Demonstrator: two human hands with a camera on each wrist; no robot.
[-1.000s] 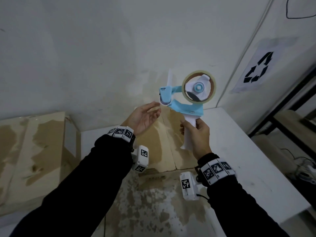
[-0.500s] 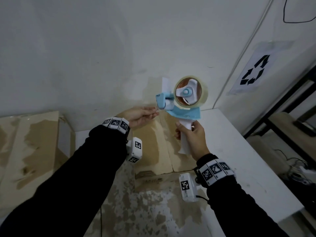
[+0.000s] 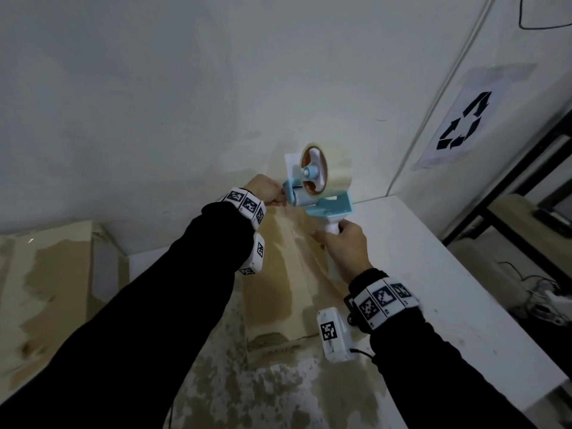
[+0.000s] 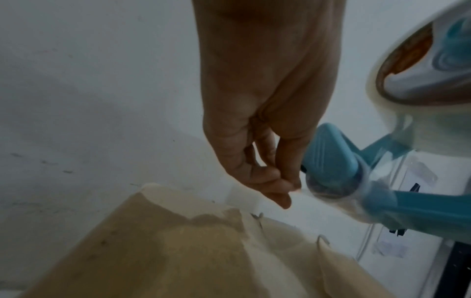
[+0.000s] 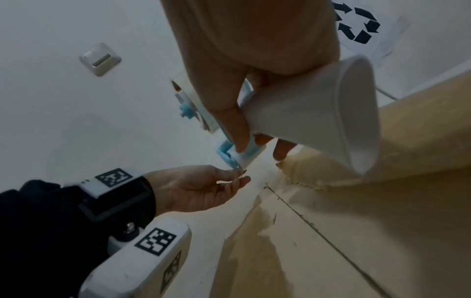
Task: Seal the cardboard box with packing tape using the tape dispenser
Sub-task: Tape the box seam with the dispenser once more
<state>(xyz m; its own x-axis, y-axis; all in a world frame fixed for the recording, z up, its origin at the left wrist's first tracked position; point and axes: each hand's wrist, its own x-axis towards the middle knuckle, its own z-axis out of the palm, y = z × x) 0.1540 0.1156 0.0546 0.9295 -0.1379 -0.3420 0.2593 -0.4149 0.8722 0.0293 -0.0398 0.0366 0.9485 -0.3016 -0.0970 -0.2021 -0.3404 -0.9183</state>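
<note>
Two hands are working together above the cardboard box (image 3: 288, 283). The right hand (image 3: 343, 249) is wrapping its fingers around the white handle (image 5: 318, 121) of the tape dispenser (image 3: 318, 196), holding the tool upright in the air over the far end of the box. The left hand (image 3: 264, 190) is reaching to the front of the dispenser, with thumb and fingertips (image 4: 285, 181) pinching the loose end of the clear packing tape (image 4: 303, 191) just beside the blue roller guard (image 4: 331, 159); the other fingers are curling loosely beneath. From the right wrist view the left palm is facing upward, fingertips meeting right at the dispenser's front edge.

The tape roll (image 3: 334, 168) is sitting on the dispenser's blue frame, its brown core and white hub facing the person. Both forearms are wearing black sleeves (image 3: 154, 305) and white wristbands with black square markers (image 3: 383, 300).

The box is lying on a white worktop (image 3: 448, 289), its two top flaps closed and meeting along a centre seam (image 5: 305, 217) that is running away from the person toward the wall. Its surface is looking blotched and torn in patches. Another stained cardboard sheet (image 3: 46, 289) is lying to the left. A recycling symbol sheet (image 3: 461, 125) is hanging on the right wall, and a light switch (image 5: 100, 59) is showing on the wall in the right wrist view.
</note>
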